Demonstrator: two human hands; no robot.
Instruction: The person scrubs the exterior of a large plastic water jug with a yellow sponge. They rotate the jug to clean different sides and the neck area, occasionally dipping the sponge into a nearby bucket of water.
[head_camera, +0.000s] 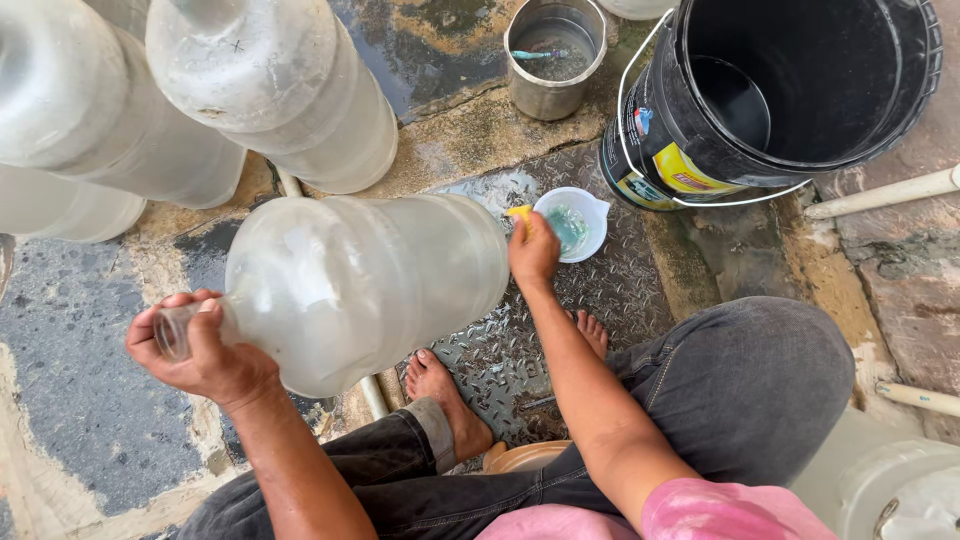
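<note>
While tipped sideways w/ neck clamped in left hand (205, 355), big clear water jug (365, 285) hangs over checker plate (500, 360). Right hand (533, 250) pinching yellow sponge (518, 212) at white soap bowl (572, 222). Best: load sponge well, keep neck grip firm, avoid tipping bowl.

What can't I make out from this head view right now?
- Yellow item in the right hand: mostly hidden by the fingers.
- Jug mouth: covered by the left hand.
- Bottom of the black bucket: too dark.
- Stacked jugs: cut off by the top edge.
- Steel pot contents: too small.
</note>
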